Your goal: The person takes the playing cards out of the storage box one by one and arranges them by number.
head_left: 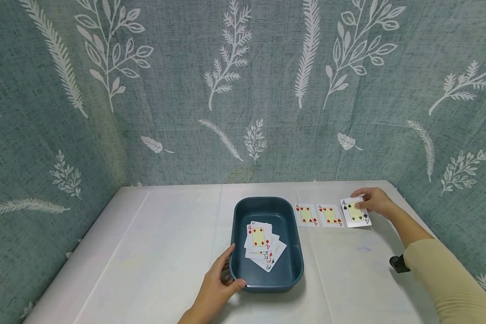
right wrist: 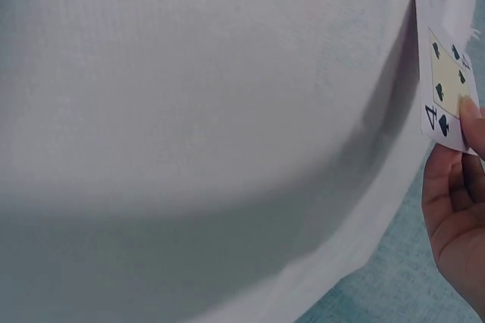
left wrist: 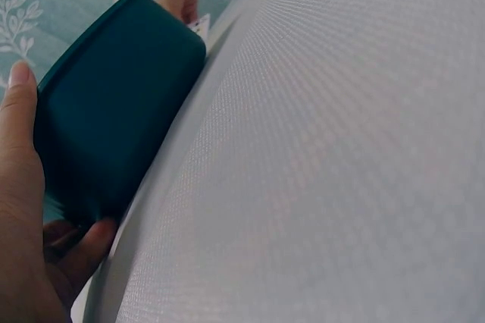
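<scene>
A dark teal tray (head_left: 291, 270) stands mid-table and holds a loose pile of playing cards (head_left: 263, 245), a four of diamonds on top. My left hand (head_left: 220, 283) grips the tray's near left corner, thumb on the rim; in the left wrist view the tray (left wrist: 114, 111) sits against my left hand (left wrist: 26, 209). To the right of the tray lie two red fours (head_left: 306, 214) (head_left: 330, 215) face up in a row. My right hand (head_left: 372, 201) pinches the far corner of a four of spades (head_left: 355, 213) at the row's right end; the four of spades (right wrist: 445, 88) tilts between fingers (right wrist: 455, 202).
A white cloth covers the table (head_left: 162, 243). Leaf-print teal fabric (head_left: 243, 90) hangs behind and at both sides. The table's right edge runs close to the spade card. A small black object (head_left: 397, 263) shows by my right sleeve.
</scene>
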Demonstrator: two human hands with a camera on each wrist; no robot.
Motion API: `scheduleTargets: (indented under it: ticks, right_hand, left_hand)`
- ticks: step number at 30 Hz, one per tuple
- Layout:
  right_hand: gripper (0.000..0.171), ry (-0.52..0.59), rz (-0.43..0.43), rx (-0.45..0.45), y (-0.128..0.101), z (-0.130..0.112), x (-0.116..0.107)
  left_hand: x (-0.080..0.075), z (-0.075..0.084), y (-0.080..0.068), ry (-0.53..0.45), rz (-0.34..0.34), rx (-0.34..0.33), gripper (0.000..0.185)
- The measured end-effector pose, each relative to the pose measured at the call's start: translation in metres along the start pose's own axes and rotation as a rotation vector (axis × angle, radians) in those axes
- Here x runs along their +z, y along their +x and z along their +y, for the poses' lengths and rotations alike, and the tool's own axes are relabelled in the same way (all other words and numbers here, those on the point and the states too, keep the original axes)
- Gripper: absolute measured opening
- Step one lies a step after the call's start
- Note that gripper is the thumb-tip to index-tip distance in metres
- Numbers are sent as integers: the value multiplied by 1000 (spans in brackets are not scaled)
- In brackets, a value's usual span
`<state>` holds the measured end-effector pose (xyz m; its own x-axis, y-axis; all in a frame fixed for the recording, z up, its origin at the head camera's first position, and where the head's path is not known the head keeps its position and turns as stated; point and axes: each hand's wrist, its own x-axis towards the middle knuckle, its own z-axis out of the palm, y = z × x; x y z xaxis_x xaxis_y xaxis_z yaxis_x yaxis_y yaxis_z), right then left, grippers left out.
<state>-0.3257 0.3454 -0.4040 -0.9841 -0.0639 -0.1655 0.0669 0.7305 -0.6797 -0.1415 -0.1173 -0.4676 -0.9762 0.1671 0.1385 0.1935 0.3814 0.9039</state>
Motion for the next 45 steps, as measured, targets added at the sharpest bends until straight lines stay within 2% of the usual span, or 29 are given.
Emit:
scheduleTargets:
  ticks: [8, 18, 30, 37, 45]
  right_hand:
    - [39, -65, 6, -4, 2, 5, 8]
    - [39, -66, 13, 37, 1, 8, 12]
    - [39, -91, 19, 35, 4, 15, 16]
    - [43, -138, 18, 35, 0, 10, 16]
    - [55, -162, 48, 1, -1, 17, 18]
  left_hand:
    - [0, -1, -1, 2, 8, 7, 79]
    - [-1, -1, 0, 0, 0, -4, 78]
    - [0, -2, 0, 2, 6, 5, 79]
    - [0, -2, 0, -9, 8, 7, 79]
    - [0, -1, 0, -7, 6, 3, 79]
